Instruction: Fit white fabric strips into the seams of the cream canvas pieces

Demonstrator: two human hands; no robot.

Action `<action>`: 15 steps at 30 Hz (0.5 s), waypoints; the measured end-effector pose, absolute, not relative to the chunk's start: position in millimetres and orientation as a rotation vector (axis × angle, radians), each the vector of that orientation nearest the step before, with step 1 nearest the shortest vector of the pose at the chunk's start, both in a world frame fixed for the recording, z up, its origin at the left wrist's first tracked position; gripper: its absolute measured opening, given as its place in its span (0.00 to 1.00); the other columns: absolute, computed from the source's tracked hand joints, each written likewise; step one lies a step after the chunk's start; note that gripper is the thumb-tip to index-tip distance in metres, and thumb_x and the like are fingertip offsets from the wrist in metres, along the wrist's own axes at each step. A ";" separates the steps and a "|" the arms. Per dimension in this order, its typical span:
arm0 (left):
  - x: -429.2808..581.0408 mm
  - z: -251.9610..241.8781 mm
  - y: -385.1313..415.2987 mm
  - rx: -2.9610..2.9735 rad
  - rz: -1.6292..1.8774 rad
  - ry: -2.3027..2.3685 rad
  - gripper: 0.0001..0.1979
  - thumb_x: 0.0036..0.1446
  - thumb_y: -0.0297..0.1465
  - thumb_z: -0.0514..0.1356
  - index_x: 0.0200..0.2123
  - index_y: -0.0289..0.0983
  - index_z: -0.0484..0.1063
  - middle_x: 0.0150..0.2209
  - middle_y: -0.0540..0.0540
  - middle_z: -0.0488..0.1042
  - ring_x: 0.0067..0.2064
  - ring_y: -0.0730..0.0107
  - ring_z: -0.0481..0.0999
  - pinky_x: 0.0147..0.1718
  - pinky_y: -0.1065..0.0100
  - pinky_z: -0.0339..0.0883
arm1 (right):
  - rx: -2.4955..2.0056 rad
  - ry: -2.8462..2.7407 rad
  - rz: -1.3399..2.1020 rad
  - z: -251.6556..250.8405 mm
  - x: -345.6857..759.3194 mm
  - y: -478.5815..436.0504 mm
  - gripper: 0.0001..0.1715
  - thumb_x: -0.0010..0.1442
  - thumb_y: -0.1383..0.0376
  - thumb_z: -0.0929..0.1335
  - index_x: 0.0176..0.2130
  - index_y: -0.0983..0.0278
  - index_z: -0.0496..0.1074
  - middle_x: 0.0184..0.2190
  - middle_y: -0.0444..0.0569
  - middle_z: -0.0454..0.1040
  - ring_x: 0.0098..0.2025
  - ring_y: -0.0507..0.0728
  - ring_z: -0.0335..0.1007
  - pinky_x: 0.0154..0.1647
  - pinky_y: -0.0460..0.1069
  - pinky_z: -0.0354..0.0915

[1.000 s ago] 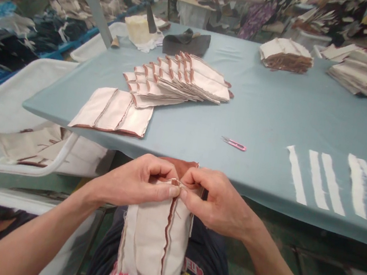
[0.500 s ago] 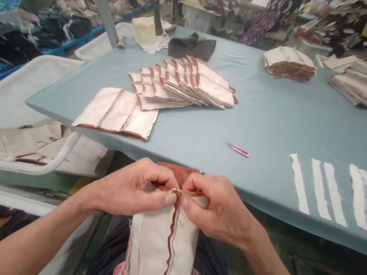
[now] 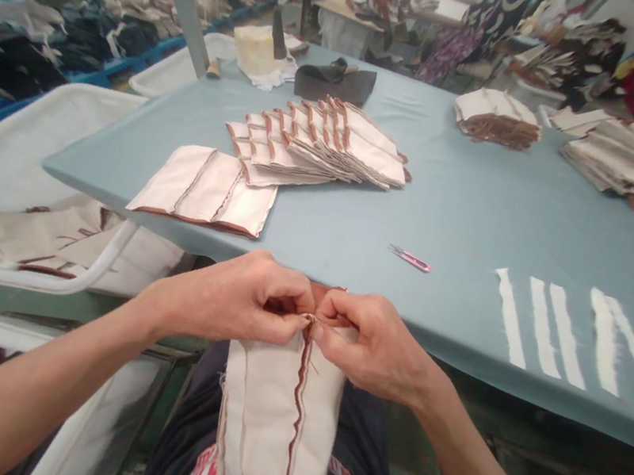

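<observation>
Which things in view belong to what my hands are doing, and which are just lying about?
In the work:
cream fabric piece, pinched by left hand and right hand
matching fanned pieces, probably
pink thread snips, probably
white fabric strips, perhaps

Seemingly just lying about:
dark cloth behind the fanned pieces
pale yellow bundle beside it
</observation>
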State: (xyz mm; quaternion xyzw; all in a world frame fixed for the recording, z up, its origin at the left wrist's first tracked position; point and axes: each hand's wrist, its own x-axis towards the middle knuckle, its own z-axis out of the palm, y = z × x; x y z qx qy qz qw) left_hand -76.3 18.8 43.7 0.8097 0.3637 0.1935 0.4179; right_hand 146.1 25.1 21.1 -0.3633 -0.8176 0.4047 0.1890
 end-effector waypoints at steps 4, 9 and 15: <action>-75.4 42.7 17.7 2.018 0.494 0.913 0.06 0.50 0.19 0.58 0.25 0.35 0.69 0.21 0.57 0.60 0.23 0.79 0.57 0.22 0.76 0.49 | -1.016 -2.377 1.013 23.9 144.6 23.6 0.09 0.58 0.67 0.65 0.27 0.61 0.63 0.21 0.39 0.62 0.24 0.51 0.55 0.29 0.47 0.50; -74.8 43.8 10.9 2.044 0.583 0.943 0.07 0.51 0.18 0.58 0.28 0.34 0.71 0.22 0.58 0.62 0.24 0.80 0.59 0.23 0.76 0.50 | -1.005 -2.426 0.918 33.9 140.4 20.7 0.09 0.56 0.68 0.66 0.26 0.61 0.62 0.23 0.41 0.67 0.26 0.51 0.58 0.30 0.48 0.50; -83.5 55.2 8.9 2.097 0.532 0.911 0.08 0.60 0.22 0.59 0.30 0.33 0.75 0.23 0.56 0.68 0.24 0.80 0.64 0.25 0.77 0.54 | -0.974 -2.368 1.015 38.7 136.4 20.1 0.10 0.57 0.69 0.67 0.25 0.61 0.63 0.22 0.39 0.65 0.25 0.50 0.58 0.30 0.47 0.51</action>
